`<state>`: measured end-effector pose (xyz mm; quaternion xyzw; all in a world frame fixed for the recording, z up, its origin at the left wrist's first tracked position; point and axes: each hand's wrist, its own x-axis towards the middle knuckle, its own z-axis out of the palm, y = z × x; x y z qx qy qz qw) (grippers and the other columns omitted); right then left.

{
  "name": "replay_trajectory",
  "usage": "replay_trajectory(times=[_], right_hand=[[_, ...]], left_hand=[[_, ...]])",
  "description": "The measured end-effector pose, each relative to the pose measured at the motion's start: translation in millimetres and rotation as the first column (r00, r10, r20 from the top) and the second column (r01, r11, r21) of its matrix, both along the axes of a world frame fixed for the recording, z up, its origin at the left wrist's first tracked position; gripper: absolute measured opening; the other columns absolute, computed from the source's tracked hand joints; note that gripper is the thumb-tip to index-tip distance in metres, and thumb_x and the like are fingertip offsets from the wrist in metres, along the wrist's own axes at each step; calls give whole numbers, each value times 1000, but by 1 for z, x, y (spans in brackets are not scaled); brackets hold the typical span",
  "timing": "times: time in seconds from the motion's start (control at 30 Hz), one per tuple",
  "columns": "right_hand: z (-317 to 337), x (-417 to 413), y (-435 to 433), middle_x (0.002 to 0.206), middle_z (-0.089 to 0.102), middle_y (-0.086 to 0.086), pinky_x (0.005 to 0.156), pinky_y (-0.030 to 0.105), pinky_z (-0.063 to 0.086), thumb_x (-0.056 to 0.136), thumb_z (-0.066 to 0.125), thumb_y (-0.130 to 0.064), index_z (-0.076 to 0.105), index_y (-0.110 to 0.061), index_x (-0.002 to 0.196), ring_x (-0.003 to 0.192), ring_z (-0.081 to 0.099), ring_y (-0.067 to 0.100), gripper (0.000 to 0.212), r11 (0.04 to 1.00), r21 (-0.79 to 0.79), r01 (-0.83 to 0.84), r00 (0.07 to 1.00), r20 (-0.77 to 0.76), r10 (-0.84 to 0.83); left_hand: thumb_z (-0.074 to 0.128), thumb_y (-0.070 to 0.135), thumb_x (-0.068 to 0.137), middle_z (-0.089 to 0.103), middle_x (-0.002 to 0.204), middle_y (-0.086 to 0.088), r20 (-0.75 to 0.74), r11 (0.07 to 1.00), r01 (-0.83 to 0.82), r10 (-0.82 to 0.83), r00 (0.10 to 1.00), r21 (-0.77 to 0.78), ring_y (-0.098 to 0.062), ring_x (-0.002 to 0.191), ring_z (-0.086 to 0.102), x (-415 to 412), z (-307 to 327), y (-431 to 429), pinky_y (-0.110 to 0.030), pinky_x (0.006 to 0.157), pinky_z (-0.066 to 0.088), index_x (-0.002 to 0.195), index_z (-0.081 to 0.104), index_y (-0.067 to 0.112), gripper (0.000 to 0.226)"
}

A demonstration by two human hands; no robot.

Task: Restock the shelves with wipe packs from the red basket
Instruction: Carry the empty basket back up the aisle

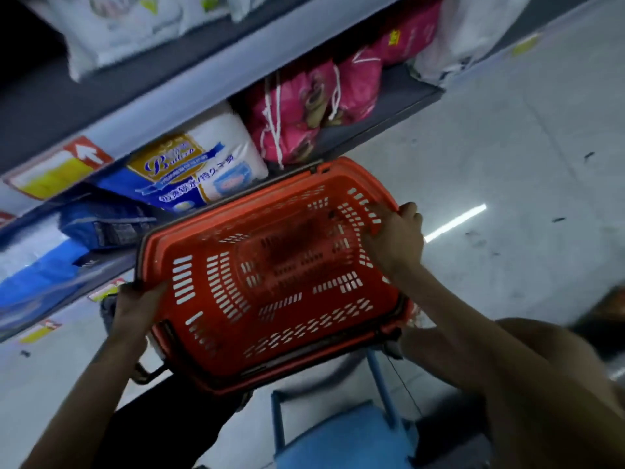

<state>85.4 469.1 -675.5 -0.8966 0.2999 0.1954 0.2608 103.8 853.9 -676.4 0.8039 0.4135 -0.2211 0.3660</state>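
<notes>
The red basket [216,306] is held up in front of the shelves, and its slotted inside holds no packs that I can see. My left hand [135,306] grips its near-left rim. My right hand [395,238] grips the far-right end, fingers hooked over the rim and into the slots. A black handle hangs under the basket's near side. A white and blue pack [199,164] lies on the shelf just behind the basket.
Grey shelves [399,106] run diagonally at the left and top, with pink drawstring bags [304,106], blue packs [101,218] and white packs [111,25]. Yellow price tags [50,174] line the shelf edges. A blue stool [345,438] stands below the basket. Pale floor [507,164] opens to the right.
</notes>
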Motion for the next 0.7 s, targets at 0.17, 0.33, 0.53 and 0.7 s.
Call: replay_trajectory(times=[0.17, 0.33, 0.53, 0.7], right_hand=[[61, -46, -56, 116, 50, 11, 91, 49, 55, 76, 30, -63, 56, -35, 133, 110, 49, 35, 69, 995, 65, 77, 996, 28, -79], [163, -76, -131, 116, 47, 11, 88, 33, 48, 85, 41, -58, 58, -30, 134, 98, 52, 28, 59, 972, 40, 230, 965, 118, -233], [278, -115, -245, 121, 46, 15, 97, 44, 48, 94, 58, -48, 59, -31, 135, 112, 54, 37, 45, 911, -68, 407, 903, 181, -389], [366, -159, -332, 128, 42, 16, 107, 47, 45, 93, 55, -49, 58, -28, 138, 118, 53, 40, 49, 810, -101, 578, 808, 211, -550]], left_hand=[[76, 26, 89, 68, 130, -20, -81, 989, 130, -136, 987, -73, -30, 109, 66, -14, 66, -38, -45, 97, 52, 139, 59, 3, 57], [71, 15, 97, 64, 139, -15, -124, 941, 284, -308, 943, -182, -36, 123, 63, 3, 157, -111, -58, 105, 51, 151, 49, 13, 59], [74, 13, 91, 71, 119, -28, -79, 803, 511, -557, 827, -308, -46, 101, 70, 54, 274, -255, -30, 67, 55, 136, 63, 5, 47], [70, 23, 98, 72, 106, -6, 7, 657, 651, -701, 713, -381, -21, 86, 67, 81, 366, -386, -31, 75, 56, 125, 62, 24, 28]])
